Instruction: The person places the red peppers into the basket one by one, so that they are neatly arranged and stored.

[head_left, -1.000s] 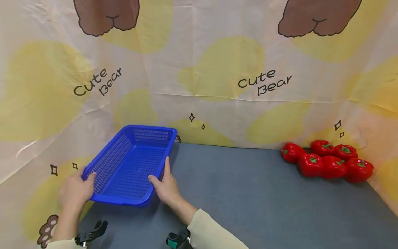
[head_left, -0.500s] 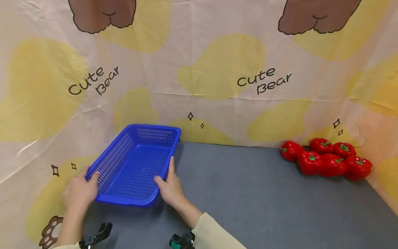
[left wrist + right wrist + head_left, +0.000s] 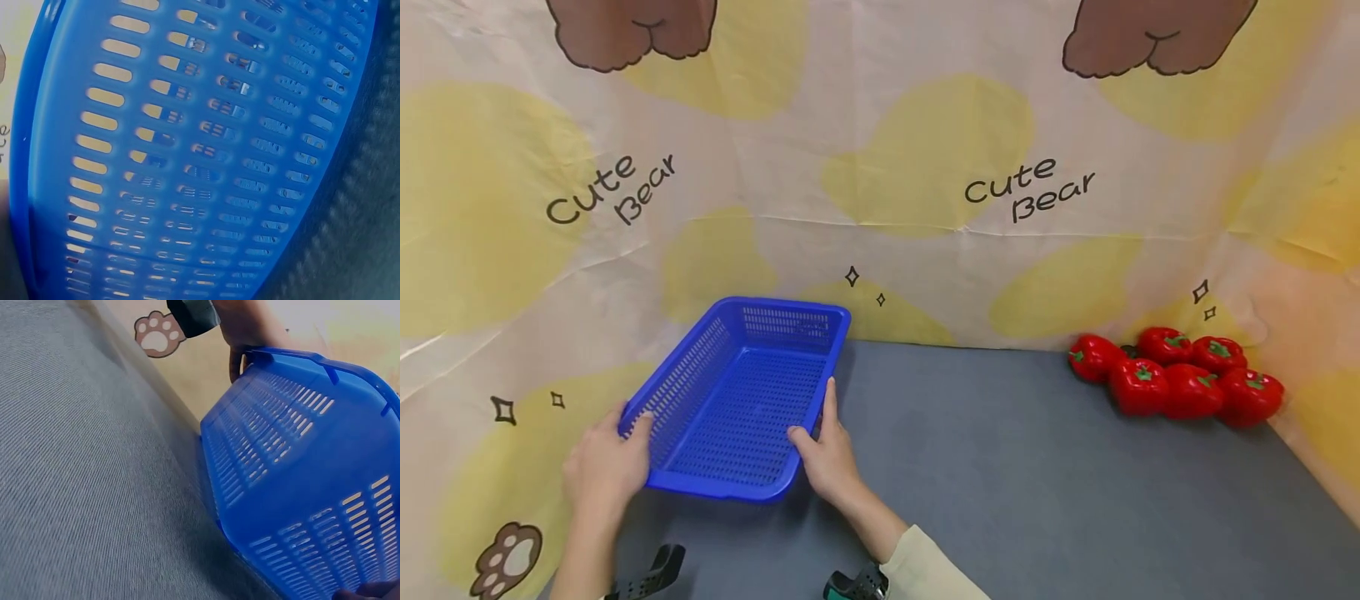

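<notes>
You are holding the blue basket (image 3: 752, 417) with both hands, over the left part of the gray counter (image 3: 1015, 483), with its far end by the back edge. Your left hand (image 3: 606, 467) has its grip on the left side, close to the basket's front left corner, and that thumb goes over the rim. Your right hand (image 3: 831, 462) grips the right side, near the front right corner, with the thumb on the rim and the pointing finger stretched along the outside. The basket has lots of little holes in its sides and bottom, and its top faces up toward you. I cannot tell if its bottom touches the counter. Far from your hands, six shiny red peppers (image 3: 1192, 392) with green stems sit close together in the back right corner of the counter. A small dark thing (image 3: 1128, 352) peeks out behind them, mostly hidden. Behind the counter hangs a pale cloth (image 3: 917, 250) with yellow blobs, brown bear shapes and the words "Cute Bear". You have a black strap (image 3: 662, 571) by your left wrist and a light sleeve (image 3: 928, 567) on your right arm.
</notes>
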Motion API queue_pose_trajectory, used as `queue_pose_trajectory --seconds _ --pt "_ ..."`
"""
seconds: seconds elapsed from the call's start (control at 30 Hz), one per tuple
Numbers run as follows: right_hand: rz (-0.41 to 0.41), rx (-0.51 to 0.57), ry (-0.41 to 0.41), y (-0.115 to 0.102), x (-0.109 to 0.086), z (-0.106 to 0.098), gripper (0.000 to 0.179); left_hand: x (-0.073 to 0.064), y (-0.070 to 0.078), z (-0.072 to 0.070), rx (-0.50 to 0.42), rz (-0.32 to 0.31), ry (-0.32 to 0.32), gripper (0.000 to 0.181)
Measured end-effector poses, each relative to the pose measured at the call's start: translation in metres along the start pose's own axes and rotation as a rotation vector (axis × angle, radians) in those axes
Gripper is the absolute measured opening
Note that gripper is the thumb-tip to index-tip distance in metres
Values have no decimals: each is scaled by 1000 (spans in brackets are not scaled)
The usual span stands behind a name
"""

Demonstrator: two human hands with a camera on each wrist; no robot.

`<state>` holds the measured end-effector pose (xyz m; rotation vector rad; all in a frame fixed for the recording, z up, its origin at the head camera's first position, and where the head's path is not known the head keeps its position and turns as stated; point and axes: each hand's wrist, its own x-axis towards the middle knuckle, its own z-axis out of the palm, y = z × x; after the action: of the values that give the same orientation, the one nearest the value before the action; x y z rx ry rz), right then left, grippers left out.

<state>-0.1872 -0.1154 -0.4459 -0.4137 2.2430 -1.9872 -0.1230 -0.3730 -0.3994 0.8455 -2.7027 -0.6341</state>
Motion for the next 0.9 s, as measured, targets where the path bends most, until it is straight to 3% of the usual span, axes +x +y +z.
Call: queue_pose_trajectory --seconds 0.37,0.6,0.73,0.9 --pt "-28 -37 9 1 -4 -17 89 -1 6 4 -11 14 -25 68" --pt "-54 -50 5 6 -8 -29 88 6 4 3 -82 49 -83 57" --pt "-68 -80 20 7 -9 -38 87 14 2 4 -159 145 -139 53" --pt "-58 -119 27 7 -5 -52 90 27 5 9 -280 296 -335 56"
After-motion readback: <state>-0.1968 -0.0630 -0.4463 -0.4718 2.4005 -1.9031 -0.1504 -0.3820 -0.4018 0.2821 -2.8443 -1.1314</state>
